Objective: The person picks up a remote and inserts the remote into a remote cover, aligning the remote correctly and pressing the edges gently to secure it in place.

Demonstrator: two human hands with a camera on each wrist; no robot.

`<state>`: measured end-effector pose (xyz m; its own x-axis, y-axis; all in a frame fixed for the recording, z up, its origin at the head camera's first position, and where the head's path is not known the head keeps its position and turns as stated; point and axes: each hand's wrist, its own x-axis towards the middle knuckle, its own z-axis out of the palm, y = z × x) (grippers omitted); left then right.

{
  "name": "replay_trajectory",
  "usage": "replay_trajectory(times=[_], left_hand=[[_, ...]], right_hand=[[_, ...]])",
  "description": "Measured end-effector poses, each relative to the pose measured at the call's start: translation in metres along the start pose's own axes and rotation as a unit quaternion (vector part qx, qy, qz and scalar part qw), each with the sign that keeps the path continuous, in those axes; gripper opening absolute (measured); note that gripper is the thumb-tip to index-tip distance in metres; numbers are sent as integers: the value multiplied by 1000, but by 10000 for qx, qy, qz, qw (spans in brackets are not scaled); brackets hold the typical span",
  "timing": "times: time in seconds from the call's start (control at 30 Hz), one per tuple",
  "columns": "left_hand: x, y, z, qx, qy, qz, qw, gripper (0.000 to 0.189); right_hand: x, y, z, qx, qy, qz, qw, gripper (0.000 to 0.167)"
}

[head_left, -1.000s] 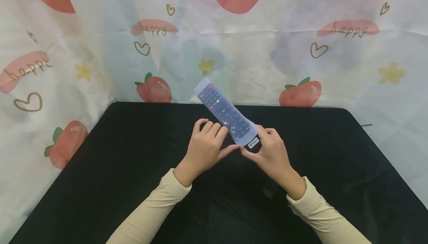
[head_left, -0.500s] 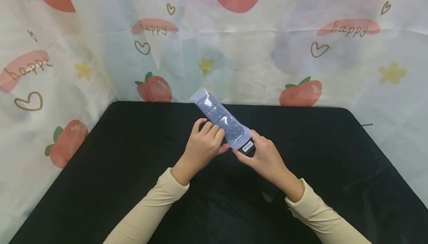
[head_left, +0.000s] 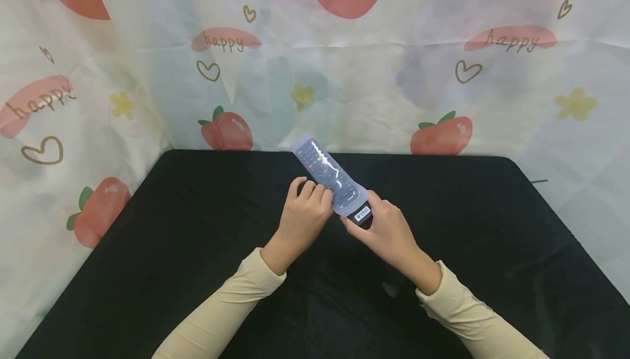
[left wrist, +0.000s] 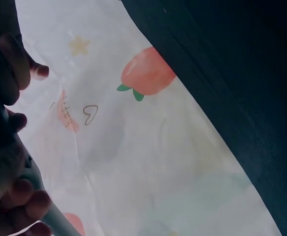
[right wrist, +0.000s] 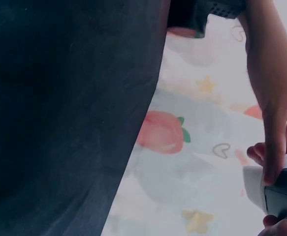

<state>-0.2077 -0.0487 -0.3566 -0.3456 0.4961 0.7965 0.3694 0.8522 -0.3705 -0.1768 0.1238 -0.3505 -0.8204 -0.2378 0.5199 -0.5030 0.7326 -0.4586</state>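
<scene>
A black remote control (head_left: 362, 215) in a translucent, pale sleeve (head_left: 327, 173) is held above the table, slanting up to the left in the head view. Its lower end, with a white label, sticks out of the sleeve. My right hand (head_left: 392, 231) grips that bare end between thumb and fingers. With curled fingers my left hand (head_left: 304, 214) pinches the sleeve's left edge near its lower end. In the right wrist view the left thumb (right wrist: 275, 164) lies where the pale sleeve (right wrist: 254, 186) meets the dark remote end (right wrist: 283, 194). The left wrist view is dark around both hands.
A black-covered table (head_left: 221, 293) lies under the hands. Behind it and to the sides hangs a pale curtain (head_left: 364, 91) printed with fruit, hearts and flowers. A faint light patch (head_left: 390, 289) shows on the cloth below the right wrist.
The remote and both hands first came lower and nearer, then stayed almost in place. The left thumb, earlier stretched toward the remote's lower end, is now hidden behind the hand in the head view.
</scene>
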Motion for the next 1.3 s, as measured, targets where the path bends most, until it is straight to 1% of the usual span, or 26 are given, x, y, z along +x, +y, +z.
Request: replay_trajectory(times=[0.1, 0.23, 0.37, 0.47, 0.53, 0.67, 0.77, 0.87, 0.97, 1.07, 1.2, 1.3], left_hand=[[-1, 1, -1, -72, -129, 15, 9999, 14], [-1, 1, -2, -306, -161, 55, 9994, 13], [1, 0, -4, -538, -83, 195, 9983, 8], [3, -2, -5, -586, 75, 254, 9979, 9], [3, -1, -5, -582, 198, 144, 9980, 11], [2, 3, -7, -482, 322, -317, 9978, 16], [0, 6, -9, -375, 283, -599, 9971, 17], [0, 7, -10, -293, 314, -698, 9966, 16], [1, 6, -9, -207, 446, -625, 9968, 14], [1, 5, -7, -153, 535, -415, 9976, 15], [-2, 5, -4, -184, 470, -49, 9987, 21], [-2, 4, -5, -295, 371, 264, 9985, 24]], right_hand=[[0, 2, 0, -232, 150, -90, 9996, 46], [0, 5, 1, -504, 462, -213, 9974, 46], [-2, 5, 1, -610, 778, -381, 9944, 43], [-3, 4, 0, -626, 960, -549, 9919, 44], [-3, 4, -2, -541, 1005, -669, 9912, 44], [-3, 4, -4, -293, 864, -811, 9925, 46], [-4, 4, -3, -138, 671, -750, 9948, 45], [-6, 4, -1, 59, 548, -610, 9966, 42], [-6, 3, 1, 272, 524, -475, 9971, 40], [-5, 3, 2, 315, 532, -385, 9973, 39], [-5, 3, 3, 77, 572, -348, 9977, 38], [-6, 4, 3, -179, 697, -406, 9966, 39]])
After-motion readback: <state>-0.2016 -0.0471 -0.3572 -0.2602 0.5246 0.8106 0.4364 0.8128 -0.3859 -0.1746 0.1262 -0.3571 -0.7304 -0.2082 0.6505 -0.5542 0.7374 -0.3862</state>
